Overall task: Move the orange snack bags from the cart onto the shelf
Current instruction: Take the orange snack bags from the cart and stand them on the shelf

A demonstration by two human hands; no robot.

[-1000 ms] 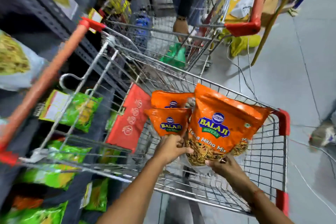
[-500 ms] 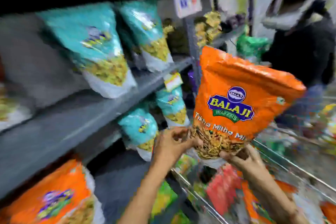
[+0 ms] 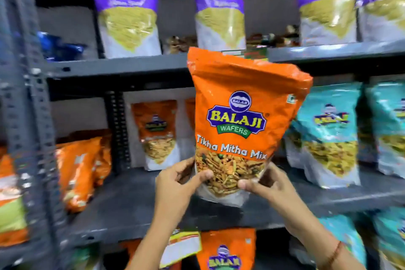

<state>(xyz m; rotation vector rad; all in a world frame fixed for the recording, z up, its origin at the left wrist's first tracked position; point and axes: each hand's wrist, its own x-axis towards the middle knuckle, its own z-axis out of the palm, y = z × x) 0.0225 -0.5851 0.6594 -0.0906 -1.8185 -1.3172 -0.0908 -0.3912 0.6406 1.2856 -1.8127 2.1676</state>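
Note:
I hold one orange snack bag (image 3: 241, 103) upright in front of the grey shelf (image 3: 131, 199). My left hand (image 3: 179, 180) grips its lower left corner and my right hand (image 3: 265, 184) grips its lower right corner. The bag hangs above the middle shelf board, apart from it. Behind it, another orange bag (image 3: 157, 133) stands at the back of that board, and more orange bags (image 3: 76, 173) lean at the left. The cart is out of view.
Purple bags (image 3: 127, 6) line the top shelf. Teal bags (image 3: 326, 133) stand on the middle shelf to the right. A grey perforated upright (image 3: 30, 116) runs down the left. Below the board sits another orange bag (image 3: 225, 250) beside a price tag (image 3: 182, 247).
The view has swung from the cart to face the shelf. Both hands have carried the orange bag up and over, from inside the cart to in front of the middle shelf.

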